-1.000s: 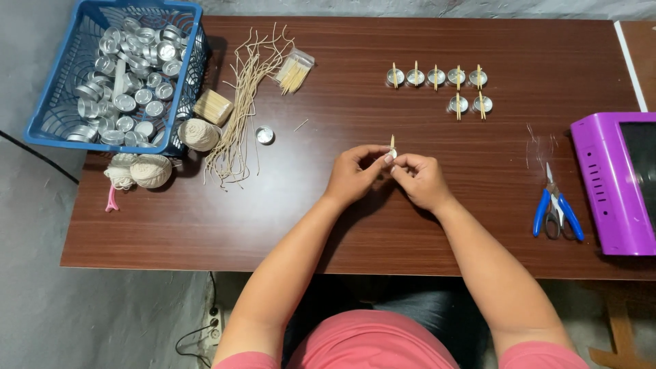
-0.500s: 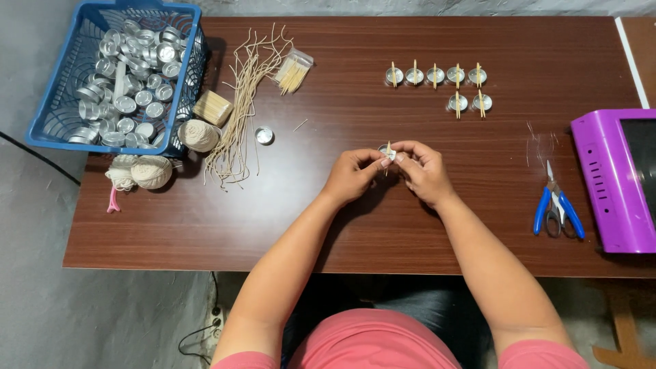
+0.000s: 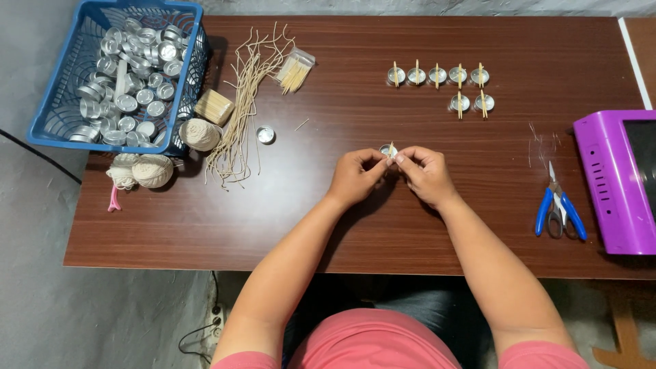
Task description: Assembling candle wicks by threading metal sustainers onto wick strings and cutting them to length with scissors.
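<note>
Hands meet mid-table — left hand [image 3: 355, 176] and right hand [image 3: 425, 175] both pinching a small metal cup [image 3: 387, 149] between fingertips, just above the wooden table [image 3: 328, 225]. Finished cups with sticks [image 3: 437, 75] sit farther back, blue scissors [image 3: 560, 212] off right.

Hands [image 3: 391, 174] lowered; stick now hidden behind fingers [image 3: 403, 158]

A dark brown wooden table [image 3: 342, 225] carries a blue basket [image 3: 51, 113] of metal cups at its far-left corner, cut strings [image 3: 246, 102] right of the basket, blue-handled scissors [image 3: 560, 212] and a purple machine [image 3: 615, 184] far right of it.
</note>
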